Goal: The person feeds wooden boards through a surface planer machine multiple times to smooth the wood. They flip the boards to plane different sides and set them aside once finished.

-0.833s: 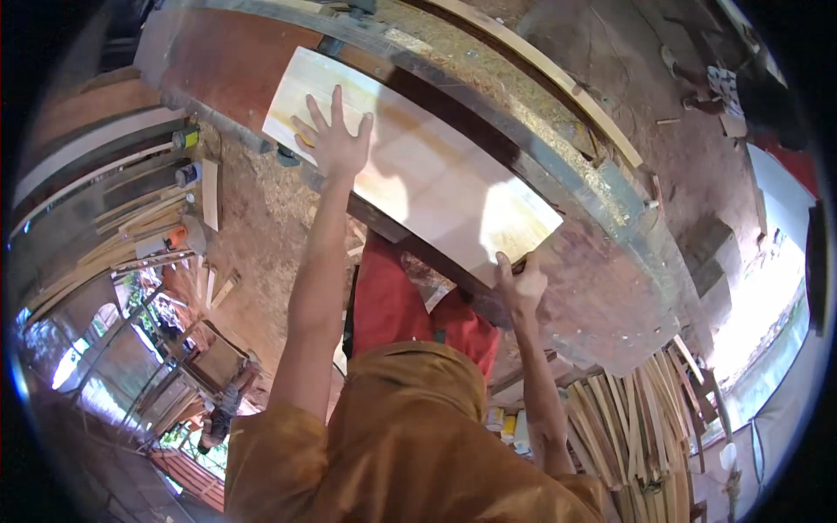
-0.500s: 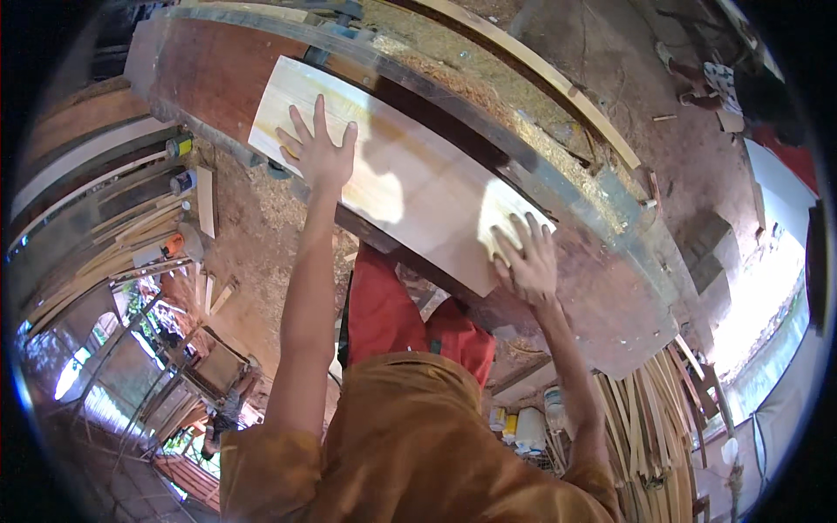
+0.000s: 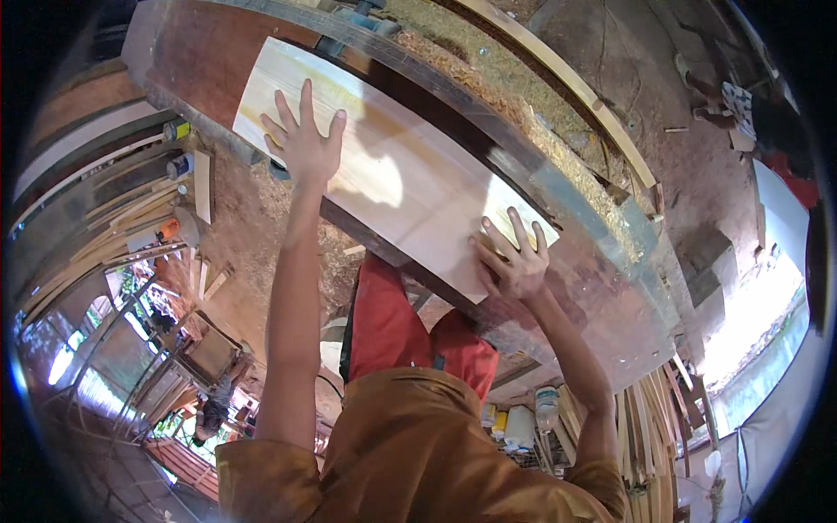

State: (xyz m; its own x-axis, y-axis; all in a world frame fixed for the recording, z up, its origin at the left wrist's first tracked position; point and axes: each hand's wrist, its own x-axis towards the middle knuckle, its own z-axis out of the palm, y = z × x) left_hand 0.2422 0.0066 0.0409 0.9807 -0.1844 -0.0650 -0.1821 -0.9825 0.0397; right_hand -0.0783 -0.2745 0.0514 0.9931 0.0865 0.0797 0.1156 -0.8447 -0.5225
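**Pale board [image 3: 418, 183] sliding left, right hand [image 3: 520, 266] settling over its end**

Head view: compared with the earlier pictures, the board is lying farther left of the blue-grey fitting [image 3: 359, 22], which is sitting ahead and to the right of the left hand [image 3: 309, 157]. Instead of gripping the near corner with a raised thumb, the right hand is lying palm-down, its fingers fanning over the board's right end and its palm overhanging that edge. The left hand is resting flat near the other end, fingers spreading wide. Neither hand is visibly closing around anything; whether the right thumb is hooking below the near edge, I cannot tell.

Beneath both hands, the board is lying along the long bench [image 3: 610, 314], its left end reaching past the left fingertips. Wood shavings [image 3: 540, 138] are lying beyond the right fingertips.

For the work in hand, both hands are probably now pressing and guiding from above.
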